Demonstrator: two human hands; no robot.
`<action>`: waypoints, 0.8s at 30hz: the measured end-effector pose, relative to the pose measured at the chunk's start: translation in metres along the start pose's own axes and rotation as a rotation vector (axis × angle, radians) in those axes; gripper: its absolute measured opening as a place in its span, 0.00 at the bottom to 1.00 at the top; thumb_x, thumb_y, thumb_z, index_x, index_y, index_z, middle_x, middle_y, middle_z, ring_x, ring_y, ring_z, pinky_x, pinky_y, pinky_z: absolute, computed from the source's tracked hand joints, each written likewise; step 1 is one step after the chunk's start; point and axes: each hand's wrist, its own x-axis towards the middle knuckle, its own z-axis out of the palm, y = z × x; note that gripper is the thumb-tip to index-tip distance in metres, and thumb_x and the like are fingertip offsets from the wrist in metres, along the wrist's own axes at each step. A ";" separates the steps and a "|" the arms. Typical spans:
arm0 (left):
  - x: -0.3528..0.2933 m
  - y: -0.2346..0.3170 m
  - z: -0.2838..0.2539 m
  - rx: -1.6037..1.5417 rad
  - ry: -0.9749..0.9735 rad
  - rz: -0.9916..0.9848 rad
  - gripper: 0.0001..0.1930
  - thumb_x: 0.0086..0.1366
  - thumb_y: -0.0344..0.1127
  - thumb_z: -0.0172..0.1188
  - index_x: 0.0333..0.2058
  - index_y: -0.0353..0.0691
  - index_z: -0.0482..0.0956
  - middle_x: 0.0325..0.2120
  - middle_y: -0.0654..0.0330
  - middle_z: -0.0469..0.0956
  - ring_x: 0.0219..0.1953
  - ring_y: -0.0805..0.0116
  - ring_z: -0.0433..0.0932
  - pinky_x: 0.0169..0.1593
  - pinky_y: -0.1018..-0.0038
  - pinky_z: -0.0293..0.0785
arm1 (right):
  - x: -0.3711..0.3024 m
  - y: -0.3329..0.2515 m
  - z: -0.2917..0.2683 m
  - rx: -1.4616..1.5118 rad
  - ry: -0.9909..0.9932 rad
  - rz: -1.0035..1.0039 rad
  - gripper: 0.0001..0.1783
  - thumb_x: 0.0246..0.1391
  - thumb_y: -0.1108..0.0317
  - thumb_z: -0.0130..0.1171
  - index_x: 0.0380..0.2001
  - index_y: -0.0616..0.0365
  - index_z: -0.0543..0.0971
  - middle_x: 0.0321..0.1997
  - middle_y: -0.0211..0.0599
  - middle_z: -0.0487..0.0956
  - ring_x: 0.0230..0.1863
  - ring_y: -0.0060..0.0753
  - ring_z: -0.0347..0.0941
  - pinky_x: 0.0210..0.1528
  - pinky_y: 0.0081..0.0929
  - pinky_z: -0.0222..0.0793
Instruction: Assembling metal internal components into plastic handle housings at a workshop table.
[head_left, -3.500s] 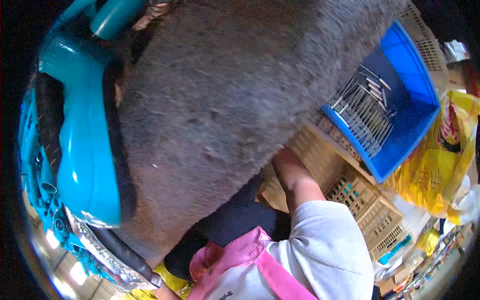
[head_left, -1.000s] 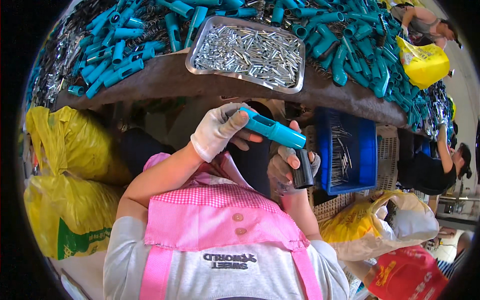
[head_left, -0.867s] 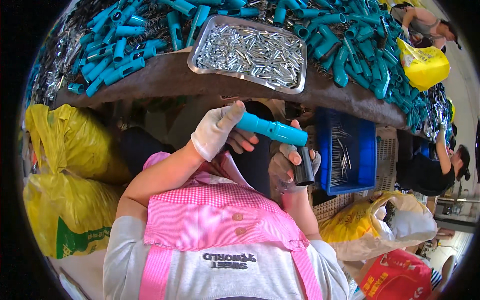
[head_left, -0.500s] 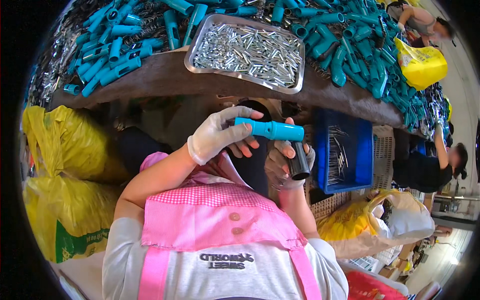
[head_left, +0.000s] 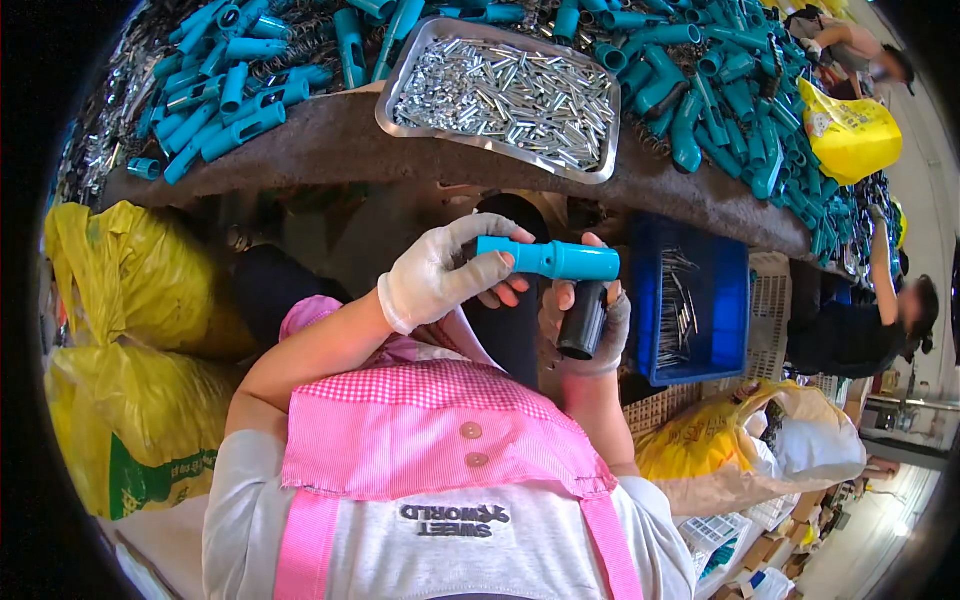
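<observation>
A turquoise plastic tube (head_left: 560, 260) lies nearly level in front of my chest, with a collar round its middle. My left hand (head_left: 435, 275), in a thin white glove, grips its left end between thumb and fingers. My right hand (head_left: 613, 335), also gloved, is closed round a short black cylinder (head_left: 581, 325) that hangs from under the tube's right end. Its lower end points towards me. The black cylinder touches the turquoise tube, but how the two are joined is hidden. Some right fingertips show behind the tube.
A metal tray (head_left: 400, 120) of small silver pins stands on the brown-covered bench edge (head_left: 330, 150), between heaps of turquoise parts (head_left: 720, 110). A blue bin (head_left: 715, 350) with thin metal rods is at the right. Yellow sacks (head_left: 130, 290) lie left. Co-workers (head_left: 860, 320) are at far right.
The turquoise tube has shifted slightly right with both hands. The black cylinder's lower end has swung to the left. Both hands keep their hold.
</observation>
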 end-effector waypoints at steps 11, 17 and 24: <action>-0.002 -0.006 0.009 0.702 0.123 0.663 0.27 0.44 0.14 0.59 0.46 0.37 0.72 0.42 0.50 0.75 0.43 0.54 0.77 0.43 0.69 0.76 | -0.001 -0.014 0.007 -0.477 0.140 -0.115 0.41 0.44 0.45 0.65 0.52 0.65 0.65 0.31 0.41 0.75 0.29 0.31 0.73 0.34 0.23 0.69; -0.004 -0.004 0.010 0.810 0.094 0.838 0.27 0.41 0.14 0.63 0.43 0.39 0.72 0.44 0.50 0.75 0.45 0.54 0.77 0.44 0.69 0.76 | -0.009 -0.016 0.000 -0.487 0.156 -0.128 0.41 0.41 0.47 0.69 0.50 0.67 0.68 0.33 0.40 0.76 0.32 0.32 0.75 0.36 0.24 0.69; -0.006 -0.002 0.009 0.844 0.067 0.868 0.28 0.39 0.14 0.64 0.43 0.39 0.71 0.44 0.49 0.75 0.45 0.54 0.77 0.43 0.69 0.77 | -0.011 -0.016 -0.008 -0.494 0.093 -0.157 0.39 0.42 0.48 0.68 0.49 0.67 0.69 0.34 0.39 0.76 0.32 0.32 0.75 0.36 0.25 0.70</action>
